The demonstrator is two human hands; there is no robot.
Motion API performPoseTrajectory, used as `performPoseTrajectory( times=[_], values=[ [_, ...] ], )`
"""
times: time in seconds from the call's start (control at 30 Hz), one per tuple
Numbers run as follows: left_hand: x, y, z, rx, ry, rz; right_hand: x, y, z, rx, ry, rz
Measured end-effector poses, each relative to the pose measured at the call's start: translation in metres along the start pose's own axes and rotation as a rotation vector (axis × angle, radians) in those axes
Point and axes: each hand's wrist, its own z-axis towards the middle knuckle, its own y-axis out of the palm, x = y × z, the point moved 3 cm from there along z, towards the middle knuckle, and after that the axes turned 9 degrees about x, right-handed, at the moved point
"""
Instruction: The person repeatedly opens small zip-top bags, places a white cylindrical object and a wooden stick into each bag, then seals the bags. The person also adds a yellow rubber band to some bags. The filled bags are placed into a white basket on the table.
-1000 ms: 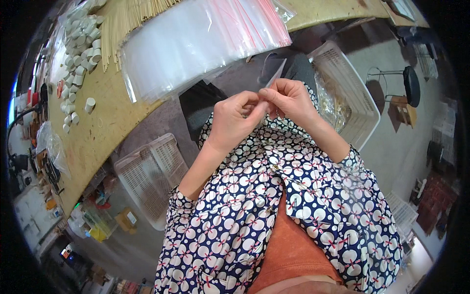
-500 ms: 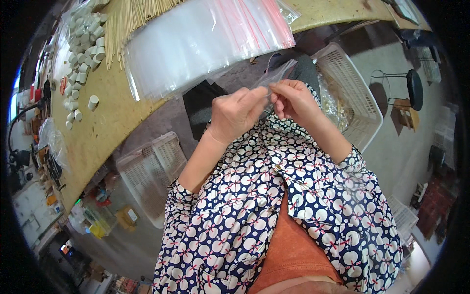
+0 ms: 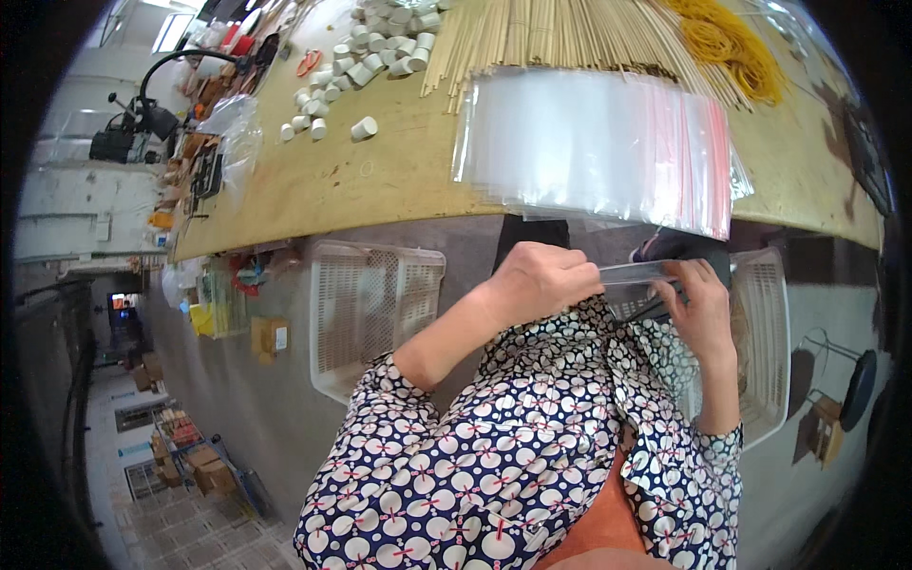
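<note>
Over my lap, a clear plastic bag [image 3: 629, 275] stretches between my hands, just below the table's front edge. My left hand [image 3: 546, 279] is closed, pinching the bag's left end. At the bag's right end my right hand [image 3: 701, 302] has its thumb and fingers curled onto the plastic. Whether anything lies inside the bag is too unclear to tell. Beyond my hands, a fanned stack of clear bags with red edge strips [image 3: 579, 142] lies along the table edge.
On the yellowish table [image 3: 266, 195] lie thin wooden sticks [image 3: 551, 33], yellow rubber bands [image 3: 727, 52] and several white cylinders [image 3: 361, 71]. A white basket [image 3: 328, 313] stands on the floor at left, another basket [image 3: 777, 351] at right. A round black stool [image 3: 860, 389] stands farther right.
The view has swung, bringing the rubber bands and more of the table into sight. My hands, close together before, are now apart with the bag drawn out between them.
</note>
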Motion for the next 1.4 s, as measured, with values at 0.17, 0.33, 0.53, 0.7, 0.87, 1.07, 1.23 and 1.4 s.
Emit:
performPoseTrajectory(
  times=[0.17,0.33,0.53,0.7,0.87,1.07,1.23,1.4],
  values=[
    [-0.057,-0.06,-0.013,0.363,-0.142,0.259,-0.006,0.016,-0.009,0.093,-0.094,0.21],
    [-0.178,-0.161,-0.03,0.424,-0.565,0.96,-0.015,0.011,-0.011,0.113,-0.121,0.124],
    [-0.287,-0.165,-0.013,0.42,-0.591,0.634,-0.022,0.005,-0.013,0.138,-0.102,0.085],
    [-0.279,-0.151,0.028,0.359,-0.531,0.573,-0.031,-0.002,-0.01,0.13,-0.117,0.031],
    [-0.273,-0.152,0.017,0.429,-0.634,0.457,-0.04,-0.005,-0.002,0.167,-0.156,0.015],
    [-0.113,-0.096,0.021,0.45,-0.64,-0.478,-0.042,0.006,-0.001,0.109,-0.265,-0.058],
    [-0.001,-0.046,0.039,0.099,-0.169,-0.313,-0.05,0.015,0.007,0.041,-0.324,0.003],
    [0.012,-0.024,0.047,0.106,-0.073,-0.115,-0.052,0.012,0.005,0.086,-0.335,0.063]
  ],
)
